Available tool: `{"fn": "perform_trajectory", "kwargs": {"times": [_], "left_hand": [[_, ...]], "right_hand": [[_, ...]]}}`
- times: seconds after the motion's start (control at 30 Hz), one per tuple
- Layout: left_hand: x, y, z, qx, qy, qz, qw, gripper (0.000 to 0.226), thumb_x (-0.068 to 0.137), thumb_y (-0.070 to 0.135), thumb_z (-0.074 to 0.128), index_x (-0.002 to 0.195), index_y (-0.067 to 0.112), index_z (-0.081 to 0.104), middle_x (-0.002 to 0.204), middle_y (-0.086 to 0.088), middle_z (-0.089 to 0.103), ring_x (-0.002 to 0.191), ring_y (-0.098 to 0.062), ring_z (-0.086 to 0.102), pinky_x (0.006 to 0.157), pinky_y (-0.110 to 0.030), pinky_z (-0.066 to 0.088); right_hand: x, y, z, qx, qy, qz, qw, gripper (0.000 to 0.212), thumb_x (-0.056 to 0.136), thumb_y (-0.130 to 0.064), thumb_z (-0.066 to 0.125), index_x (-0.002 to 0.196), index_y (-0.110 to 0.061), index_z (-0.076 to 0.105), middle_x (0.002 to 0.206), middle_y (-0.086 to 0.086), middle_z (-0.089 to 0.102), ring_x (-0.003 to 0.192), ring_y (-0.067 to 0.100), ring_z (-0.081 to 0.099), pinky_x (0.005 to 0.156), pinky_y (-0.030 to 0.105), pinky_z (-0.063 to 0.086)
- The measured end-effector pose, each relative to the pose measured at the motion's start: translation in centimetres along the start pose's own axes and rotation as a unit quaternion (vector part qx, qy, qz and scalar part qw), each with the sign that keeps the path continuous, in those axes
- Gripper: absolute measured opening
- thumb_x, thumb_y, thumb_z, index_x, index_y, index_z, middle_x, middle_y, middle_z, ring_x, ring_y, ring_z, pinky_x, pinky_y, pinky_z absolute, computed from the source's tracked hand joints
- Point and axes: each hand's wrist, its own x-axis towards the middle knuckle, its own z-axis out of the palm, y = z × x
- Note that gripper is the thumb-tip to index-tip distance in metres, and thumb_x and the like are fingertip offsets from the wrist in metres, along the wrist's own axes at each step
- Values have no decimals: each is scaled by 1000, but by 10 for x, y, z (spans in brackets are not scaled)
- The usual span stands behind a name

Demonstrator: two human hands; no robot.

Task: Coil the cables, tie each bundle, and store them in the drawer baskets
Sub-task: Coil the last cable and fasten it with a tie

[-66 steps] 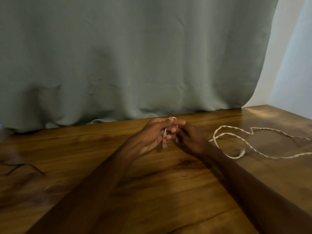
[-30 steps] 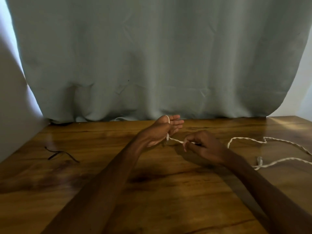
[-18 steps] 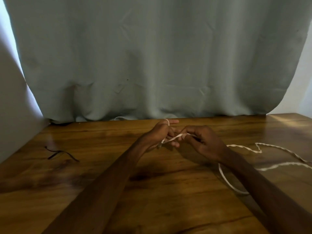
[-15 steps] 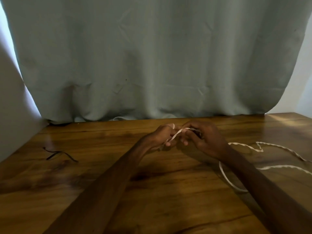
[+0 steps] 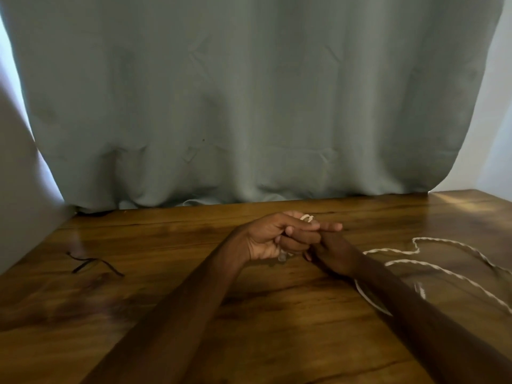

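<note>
white cable (image 5: 401, 261): loops clenched in left hand (image 5: 266, 239) over wooden surface (image 5: 277, 314); the rest lies loose at right. right hand (image 5: 329, 250): against left, grasp cannot be told. black tie (image 5: 91, 263): far left.

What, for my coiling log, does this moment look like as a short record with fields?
left hand: fingers curled round small loops of the white cable
right hand: close against the left; its hold on the cable is hidden
rest of cable: trails right over the wooden table, passing under the right forearm
black strip: lies on the table, far left, untouched
backdrop: grey-green curtain
</note>
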Motion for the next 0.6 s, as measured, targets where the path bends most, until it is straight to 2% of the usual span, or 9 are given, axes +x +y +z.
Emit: {"fn": "perform_trajectory", "kwargs": {"times": [0.07, 0.1, 0.2, 0.27, 0.3, 0.37, 0.43, 0.53, 0.6], "left_hand": [[5, 0, -3, -17, 22, 33, 999, 43, 106, 4, 32, 147, -3, 43, 64, 9, 40, 44, -3, 21, 43, -16, 25], [6, 0, -7, -28, 35, 52, 998, 45, 104, 4, 35, 149, -4, 40, 70, 9, 47, 45, -3, 25, 45, -16, 26], [8, 3, -11, -40, 90, 98, 990, 51, 101, 10, 47, 149, -5, 37, 91, 8, 65, 53, -1, 51, 55, -17, 43], [10, 5, -10, -61, 145, 142, 977, 44, 102, 2, 44, 143, -12, 40, 109, -7, 74, 73, -7, 71, 63, -21, 59], [11, 5, -13, -85, 173, 173, 966, 42, 102, -3, 41, 142, -17, 39, 123, -16, 71, 88, -17, 75, 71, -25, 63], [11, 4, -22, -139, 204, 215, 945, 44, 102, -9, 35, 145, -17, 30, 137, -27, 60, 111, -35, 70, 88, -39, 62], [8, 3, -33, -144, 228, 225, 936, 43, 102, -10, 31, 145, -12, 27, 139, -30, 57, 122, -41, 63, 98, -51, 56], [3, 0, -45, -100, 303, 214, 923, 36, 103, -9, 31, 139, -7, 30, 139, -27, 58, 127, -41, 60, 99, -56, 53], [2, -4, -52, -30, 381, 195, 903, 45, 103, -8, 33, 146, -2, 25, 139, -22, 60, 124, -37, 63, 97, -53, 54]], "right_hand": [[3, 3, 4, -17, -5, -16, 1000, 33, 106, -30, 42, 85, -21, 67, 74, -2, 68, 66, 14, 65, 63, 35, 51], [5, 3, 6, -34, -8, -14, 999, 25, 104, -30, 45, 92, -24, 67, 79, -7, 68, 68, 9, 65, 65, 33, 51], [8, -4, 13, -112, -6, -36, 993, 11, 104, -29, 52, 109, -24, 61, 93, -11, 66, 75, 2, 58, 71, 29, 47], [9, -9, 16, -150, -16, -46, 988, 8, 104, -29, 52, 105, -23, 58, 92, -9, 66, 76, 4, 56, 71, 28, 42], [9, -12, 17, -170, -18, -49, 984, 9, 103, -30, 52, 102, -24, 59, 93, -7, 68, 77, 7, 59, 71, 29, 41], [10, -12, 20, -199, -17, -53, 978, 15, 101, -35, 50, 98, -25, 61, 92, -4, 71, 80, 15, 64, 70, 33, 45], [10, -15, 22, -197, -22, -54, 979, 25, 99, -44, 44, 95, -27, 62, 89, -5, 69, 79, 16, 64, 69, 37, 50], [10, -26, 21, -182, -26, -54, 981, 35, 96, -52, 40, 94, -27, 64, 84, -8, 68, 75, 12, 62, 67, 39, 51], [8, -36, 18, -187, -35, -62, 980, 28, 99, -47, 49, 95, -26, 68, 82, -8, 69, 72, 9, 61, 65, 37, 51]]}}
